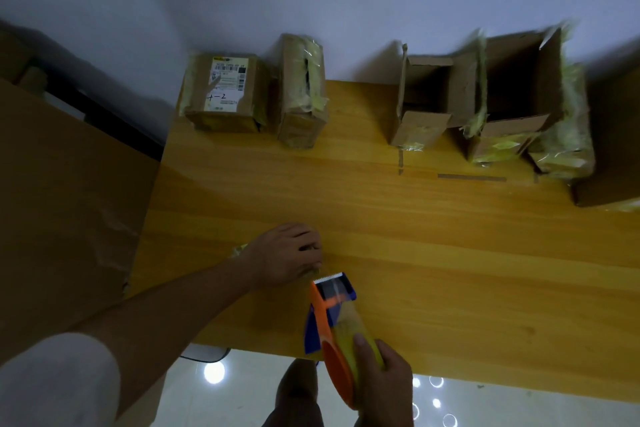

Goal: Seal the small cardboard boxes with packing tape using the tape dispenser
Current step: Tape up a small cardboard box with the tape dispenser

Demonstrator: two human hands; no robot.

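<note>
My right hand grips an orange and blue tape dispenser with a yellowish tape roll, held over the near edge of the wooden table. My left hand hovers just beyond the dispenser's toothed blade, fingers curled and pinching the loose tape end. At the back left stand two taped small boxes: one with a white label and a narrower one. At the back right stand open boxes, a small one and a larger one.
A big flat cardboard sheet leans at the table's left side. Another brown box sits at the far right edge. Tape scraps lie on the table near the open boxes. A white wall runs behind; shiny floor shows below.
</note>
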